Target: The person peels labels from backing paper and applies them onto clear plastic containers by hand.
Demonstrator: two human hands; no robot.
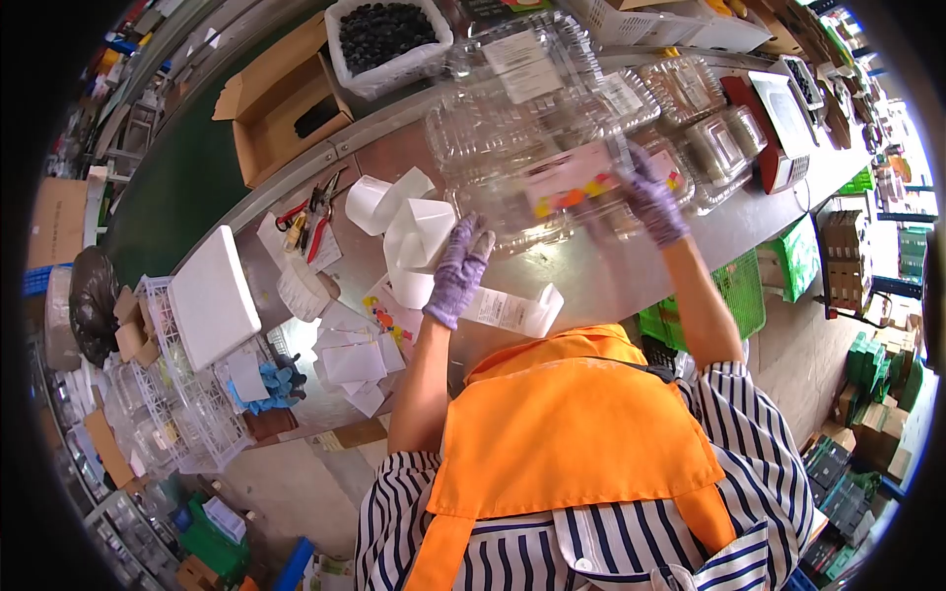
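My left hand, in a purple knit glove, is beside a curling strip of white labels, fingers stretched upward and slightly apart. Just right of its fingertips is a clear plastic clamshell box. My right hand, gloved alike and slightly blurred, closes on the right end of a clamshell box with a pink flower-printed label; its fingertips are partly hidden. Behind both hands lie stacked clear clamshells, some bearing white printed labels. Another label strip curls near the table's front edge.
Pliers and cutters lie left of the labels. An open cardboard box and a lined crate of dark fruit stand at the back. A scale is at right. Loose paper slips and a white foam lid are at left.
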